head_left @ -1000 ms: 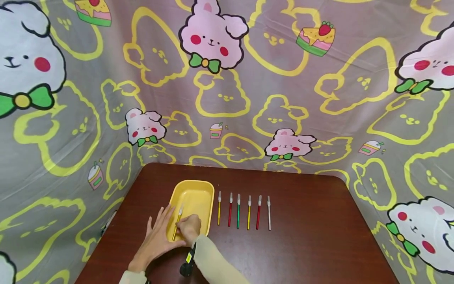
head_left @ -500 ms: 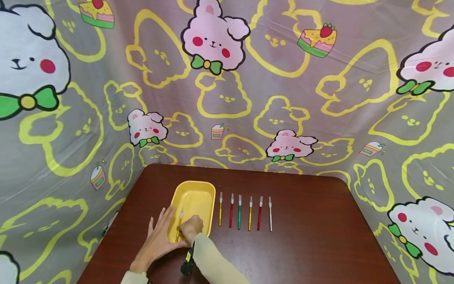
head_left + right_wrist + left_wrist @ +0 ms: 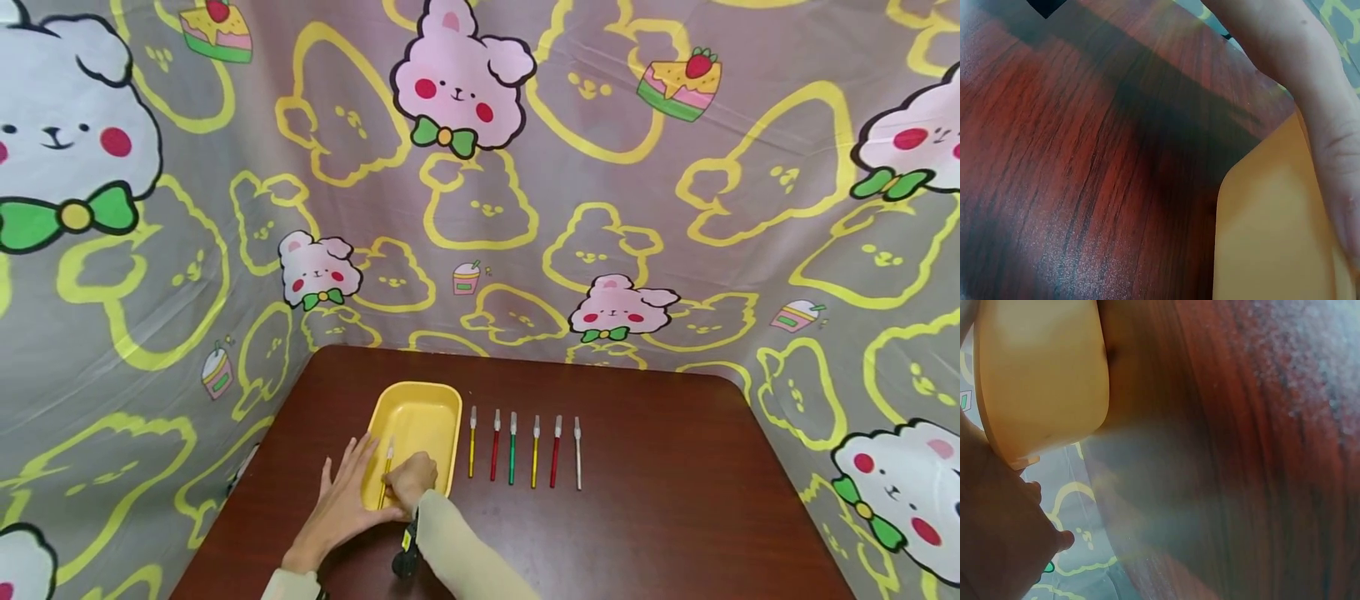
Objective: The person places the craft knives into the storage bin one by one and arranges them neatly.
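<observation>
A yellow tray (image 3: 438, 398) lies on the dark wooden table (image 3: 660, 500). My right hand (image 3: 412, 480) pinches a yellow pen (image 3: 387, 468) with a clear cap over the tray's near end. My left hand (image 3: 347, 493) lies flat with straight fingers against the tray's near left rim. The left wrist view shows the tray's outer wall (image 3: 1047, 381) close up, and the right wrist view shows its corner (image 3: 1272, 231) beside my left forearm (image 3: 1291, 69).
Several pens lie in a row right of the tray: yellow (image 3: 472, 452), red (image 3: 495, 455), green (image 3: 512, 457), yellow (image 3: 535, 461), red (image 3: 556, 461) and white (image 3: 577, 463). Cartoon-print cloth (image 3: 480, 208) walls the table on three sides.
The right hand has lowered the yellow pen slightly towards the tray's floor. The left hand stays by the rim. The head view has shifted a little.
</observation>
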`<state>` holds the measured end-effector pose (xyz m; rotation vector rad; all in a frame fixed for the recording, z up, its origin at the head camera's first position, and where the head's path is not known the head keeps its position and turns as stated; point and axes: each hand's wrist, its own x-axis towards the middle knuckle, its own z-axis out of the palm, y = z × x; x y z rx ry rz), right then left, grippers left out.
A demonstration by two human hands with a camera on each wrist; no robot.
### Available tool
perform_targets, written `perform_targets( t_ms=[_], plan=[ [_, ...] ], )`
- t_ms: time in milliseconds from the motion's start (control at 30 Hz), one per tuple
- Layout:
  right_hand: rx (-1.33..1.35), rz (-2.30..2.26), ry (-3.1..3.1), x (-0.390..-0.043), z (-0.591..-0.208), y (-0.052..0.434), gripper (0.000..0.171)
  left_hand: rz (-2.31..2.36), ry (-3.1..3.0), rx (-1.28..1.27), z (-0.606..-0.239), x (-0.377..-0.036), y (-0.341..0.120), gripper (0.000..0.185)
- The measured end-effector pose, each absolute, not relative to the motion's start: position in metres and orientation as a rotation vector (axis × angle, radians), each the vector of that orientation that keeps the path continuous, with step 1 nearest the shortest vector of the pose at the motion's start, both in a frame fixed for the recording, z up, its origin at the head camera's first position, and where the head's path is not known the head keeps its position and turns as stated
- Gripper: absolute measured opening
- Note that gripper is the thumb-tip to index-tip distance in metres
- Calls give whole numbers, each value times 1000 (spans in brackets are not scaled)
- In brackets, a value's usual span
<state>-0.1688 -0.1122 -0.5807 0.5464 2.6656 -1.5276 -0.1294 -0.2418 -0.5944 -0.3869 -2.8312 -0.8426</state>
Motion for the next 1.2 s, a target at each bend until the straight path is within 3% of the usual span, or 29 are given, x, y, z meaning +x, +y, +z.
perform_targets(
  t_ms=[467, 900, 1200],
  plan=[
    [365, -1784, 2494, -170, -582, -96, 19, -837, -2820, -387, -592, -129, -239, 127],
    [196, -1985, 2336, -170, -554, -79, 9, -840, -2843, -371, -591, -127, -240, 129],
    [144, -1993, 2367, -171, -541, -49, 13, -827, -2843, -378, -592, -129, -237, 127]
  ],
)
